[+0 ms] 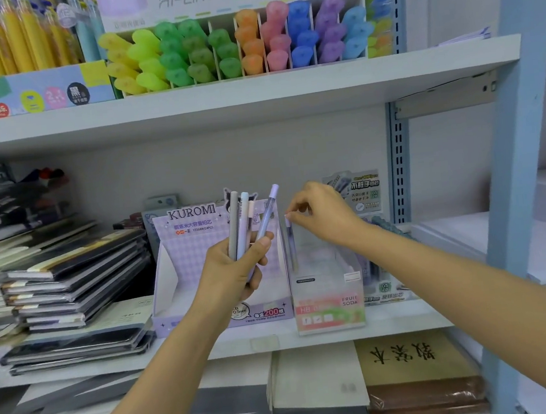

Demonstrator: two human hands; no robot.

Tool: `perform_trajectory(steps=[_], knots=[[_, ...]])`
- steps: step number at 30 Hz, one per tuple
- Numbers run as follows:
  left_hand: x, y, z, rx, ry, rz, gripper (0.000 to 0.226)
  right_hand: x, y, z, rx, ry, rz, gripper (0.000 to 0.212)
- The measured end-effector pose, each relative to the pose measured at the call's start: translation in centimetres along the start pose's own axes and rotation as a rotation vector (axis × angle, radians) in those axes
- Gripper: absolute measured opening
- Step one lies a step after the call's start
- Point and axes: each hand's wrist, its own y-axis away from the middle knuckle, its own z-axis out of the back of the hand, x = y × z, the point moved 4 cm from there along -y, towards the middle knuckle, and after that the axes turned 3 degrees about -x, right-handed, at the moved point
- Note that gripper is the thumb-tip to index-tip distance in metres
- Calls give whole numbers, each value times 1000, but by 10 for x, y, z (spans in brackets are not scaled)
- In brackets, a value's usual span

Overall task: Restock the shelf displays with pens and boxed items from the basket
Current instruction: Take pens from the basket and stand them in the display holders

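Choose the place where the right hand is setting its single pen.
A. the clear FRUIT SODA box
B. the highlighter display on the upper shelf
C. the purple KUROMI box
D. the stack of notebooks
A: the right hand pinches the top of a pen whose lower end stands inside the clear FRUIT SODA box, while the left hand holds the other pens in front of the KUROMI box.
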Motion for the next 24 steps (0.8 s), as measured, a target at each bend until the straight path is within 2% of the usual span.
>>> perform_trajectory(steps=[2, 4, 5, 7, 10, 14, 17, 20, 24], knots=[[-3, 3, -1, 8, -8, -1, 17, 1, 2, 9, -35, -197, -75, 29], [-6, 6, -3, 21, -35, -5, 35, 5, 7, 20, -30, -637, -213, 25], [-7, 7, -5, 28, -51, -6, 39, 8, 10, 23, 26, -851, -258, 23], [-10, 9, -9, 46, -85, -8, 34, 16, 16, 28, 157, -1031, -248, 20], [-15, 11, -14, 53, -119, -13, 28, 24, 25, 35, 185, -1058, -212, 16], [-16, 12, -12, -23, -108, 143, 36, 13, 23, 57, -60, -1117, -263, 17], [-16, 14, -10, -30, -15, 237, 36, -3, 22, 71, -202, -988, -282, 19], [-17, 14, -11, -18, 0, 242, 29, -12, 25, 67, -181, -826, -300, 18], [-20, 16, -15, 84, 30, 170, 24, -15, 25, 51, -156, -602, -246, 17]])
